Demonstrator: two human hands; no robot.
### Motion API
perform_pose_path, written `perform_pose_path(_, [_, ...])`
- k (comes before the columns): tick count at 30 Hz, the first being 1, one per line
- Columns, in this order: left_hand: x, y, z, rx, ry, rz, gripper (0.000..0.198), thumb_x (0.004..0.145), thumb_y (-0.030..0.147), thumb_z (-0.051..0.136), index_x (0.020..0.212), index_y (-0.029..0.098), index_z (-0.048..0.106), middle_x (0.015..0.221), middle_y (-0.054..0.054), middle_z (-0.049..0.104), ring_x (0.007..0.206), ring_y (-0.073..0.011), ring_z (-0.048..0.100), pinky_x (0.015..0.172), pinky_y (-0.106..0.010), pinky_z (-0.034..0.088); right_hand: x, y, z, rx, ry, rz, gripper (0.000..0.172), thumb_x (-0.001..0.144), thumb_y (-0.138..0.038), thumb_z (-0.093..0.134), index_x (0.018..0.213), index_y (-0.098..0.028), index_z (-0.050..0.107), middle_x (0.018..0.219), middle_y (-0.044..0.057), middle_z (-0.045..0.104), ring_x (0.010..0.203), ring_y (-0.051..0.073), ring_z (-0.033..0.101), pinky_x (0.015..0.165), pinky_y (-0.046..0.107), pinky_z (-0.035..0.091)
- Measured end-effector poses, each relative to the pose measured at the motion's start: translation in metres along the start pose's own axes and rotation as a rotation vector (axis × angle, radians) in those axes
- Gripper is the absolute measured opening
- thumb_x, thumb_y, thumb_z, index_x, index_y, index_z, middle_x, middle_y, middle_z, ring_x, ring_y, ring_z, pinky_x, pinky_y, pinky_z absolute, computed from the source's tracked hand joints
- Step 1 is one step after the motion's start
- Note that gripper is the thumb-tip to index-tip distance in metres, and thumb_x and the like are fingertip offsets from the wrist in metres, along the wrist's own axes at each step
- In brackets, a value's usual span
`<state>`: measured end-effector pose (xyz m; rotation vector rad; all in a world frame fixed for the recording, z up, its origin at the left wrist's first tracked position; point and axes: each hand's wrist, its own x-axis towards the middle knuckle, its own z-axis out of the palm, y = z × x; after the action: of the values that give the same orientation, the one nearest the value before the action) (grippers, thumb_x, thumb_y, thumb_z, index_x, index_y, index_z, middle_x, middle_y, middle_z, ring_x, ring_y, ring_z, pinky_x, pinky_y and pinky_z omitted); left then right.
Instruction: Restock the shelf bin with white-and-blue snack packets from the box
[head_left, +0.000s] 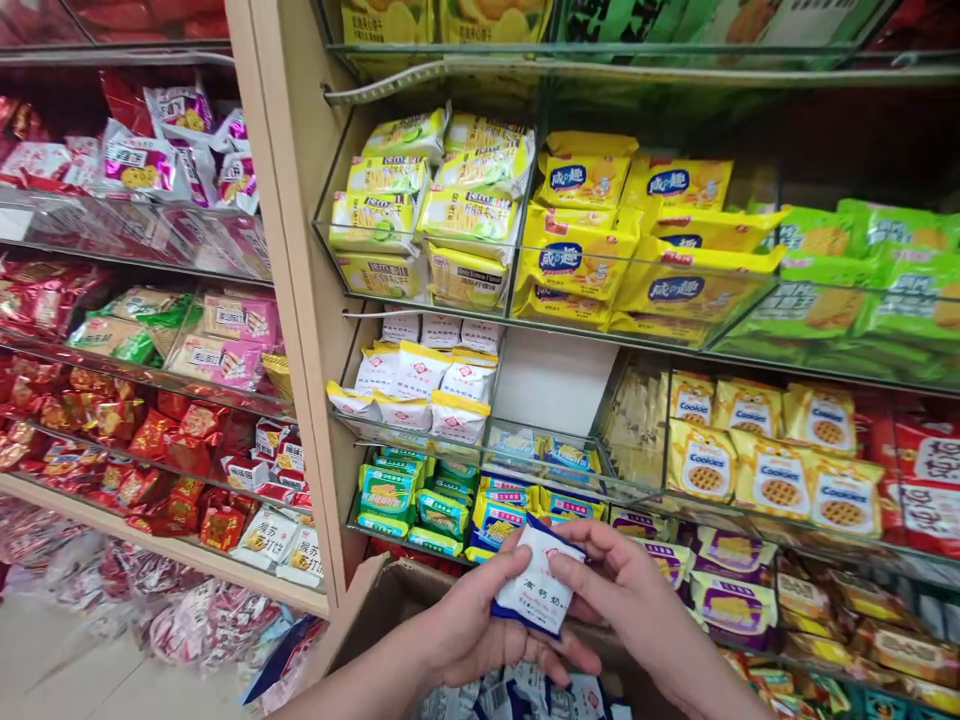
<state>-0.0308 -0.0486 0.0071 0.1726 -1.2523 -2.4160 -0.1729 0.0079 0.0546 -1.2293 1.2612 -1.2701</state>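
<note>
A small white packet with blue edges and dark print [536,585] is held between both hands at the bottom middle. My left hand [480,625] cups it from below and the left, fingers wrapped under it. Around its right edge my right hand [630,590] curls, thumb and fingers pinching it. Just below the hands an open cardboard box [382,600] shows several more blue and white packets [517,700] inside.
Glass-fronted shelves ahead hold yellow lemon biscuit packs [427,210], yellow cracker packs [637,250], green packs [862,280], white and yellow packets [420,385] and cookie bags [765,450]. A beige upright post [300,300] divides off red sweets at left. Floor shows at the bottom left.
</note>
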Motion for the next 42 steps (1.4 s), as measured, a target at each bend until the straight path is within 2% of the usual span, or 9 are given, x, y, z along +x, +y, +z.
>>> perform_pose_path(4, [-0.016, 0.030, -0.007, 0.810, 0.306, 0.372, 0.047, 0.083, 0.042, 0.045, 0.125, 0.023, 0.036, 0.109, -0.009, 0.057, 0.097, -0.0210, 0.055, 0.083, -0.036, 0.040, 0.022, -0.043, -0.020, -0.313, 0.249, -0.307, 0.032, 0.071, -0.042, 0.062, 0.093, -0.020, 0.056, 0.082, 0.002, 0.065, 0.074, 0.016, 0.060, 0.063, 0.025, 0.049])
perform_pose_path(6, [-0.020, 0.037, -0.017, 1.219, 0.394, 0.516, 0.034, 0.082, 0.029, 0.049, 0.116, 0.023, 0.048, 0.110, -0.007, 0.057, 0.103, -0.0190, 0.050, 0.091, -0.034, 0.035, 0.048, -0.062, -0.028, -0.637, 0.381, -0.434, 0.028, 0.078, -0.040, 0.053, 0.098, -0.021, 0.053, 0.088, 0.005, 0.065, 0.077, 0.018, 0.060, 0.065, 0.027, 0.048])
perform_pose_path(8, [-0.019, 0.033, -0.030, 1.414, 0.407, 0.525, 0.022, 0.082, 0.023, 0.046, 0.100, 0.021, 0.058, 0.100, -0.005, 0.061, 0.096, -0.0172, 0.053, 0.086, -0.030, 0.039, 0.083, -0.071, -0.030, -0.996, 0.419, -0.427, 0.022, 0.081, -0.034, 0.051, 0.097, -0.020, 0.054, 0.090, 0.007, 0.065, 0.078, 0.021, 0.059, 0.068, 0.032, 0.045])
perform_pose_path(13, [-0.014, 0.009, -0.067, 1.461, 0.497, 0.317, 0.017, 0.078, 0.018, 0.046, 0.088, 0.018, 0.060, 0.085, -0.003, 0.064, 0.080, -0.0150, 0.058, 0.071, -0.024, 0.044, 0.164, -0.062, -0.022, -1.181, 0.229, -0.366, 0.015, 0.076, -0.023, 0.058, 0.090, -0.017, 0.059, 0.088, 0.005, 0.066, 0.083, 0.019, 0.059, 0.072, 0.031, 0.044])
perform_pose_path(17, [-0.017, -0.001, -0.079, 1.572, 0.470, 0.286, 0.017, 0.076, 0.017, 0.047, 0.087, 0.021, 0.060, 0.081, -0.001, 0.064, 0.076, -0.0141, 0.058, 0.067, -0.022, 0.043, 0.192, -0.057, -0.016, -1.242, 0.203, -0.324, 0.020, 0.077, -0.028, 0.059, 0.091, -0.014, 0.057, 0.088, 0.003, 0.063, 0.080, 0.016, 0.059, 0.070, 0.032, 0.047])
perform_pose_path(23, [-0.013, -0.009, -0.088, 1.754, 0.403, 0.282, 0.019, 0.069, 0.015, 0.054, 0.085, 0.024, 0.060, 0.080, 0.001, 0.065, 0.076, -0.0169, 0.059, 0.069, -0.026, 0.040, 0.193, -0.052, -0.008, -1.325, 0.331, -0.311, 0.027, 0.080, -0.034, 0.053, 0.097, -0.013, 0.051, 0.076, 0.004, 0.060, 0.070, 0.017, 0.057, 0.062, 0.032, 0.044])
perform_pose_path(31, [-0.012, -0.012, -0.083, 1.840, 0.370, 0.267, 0.017, 0.073, 0.016, 0.050, 0.086, 0.024, 0.059, 0.079, 0.000, 0.065, 0.076, -0.0171, 0.059, 0.068, -0.028, 0.038, 0.195, -0.047, -0.014, -1.267, 0.302, -0.331, 0.018, 0.082, -0.034, 0.048, 0.084, -0.017, 0.053, 0.072, 0.002, 0.060, 0.068, 0.015, 0.056, 0.059, 0.025, 0.040])
perform_pose_path(36, [-0.013, -0.014, -0.083, 1.880, 0.354, 0.296, 0.016, 0.076, 0.018, 0.047, 0.085, 0.024, 0.058, 0.078, 0.000, 0.065, 0.075, -0.0171, 0.059, 0.068, -0.029, 0.037, 0.198, -0.044, -0.014, -1.239, 0.356, -0.260, 0.029, 0.077, -0.037, 0.054, 0.092, -0.013, 0.050, 0.073, 0.008, 0.060, 0.064, 0.019, 0.057, 0.054, 0.028, 0.039])
perform_pose_path(42, [-0.014, -0.013, -0.080, 1.871, 0.357, 0.297, 0.018, 0.076, 0.016, 0.045, 0.087, 0.024, 0.058, 0.078, 0.000, 0.065, 0.075, -0.0174, 0.059, 0.069, -0.030, 0.039, 0.201, -0.040, -0.018, -1.138, 0.313, -0.277, 0.010, 0.080, -0.024, 0.050, 0.086, -0.015, 0.051, 0.074, 0.000, 0.058, 0.063, 0.012, 0.055, 0.057, 0.025, 0.043])
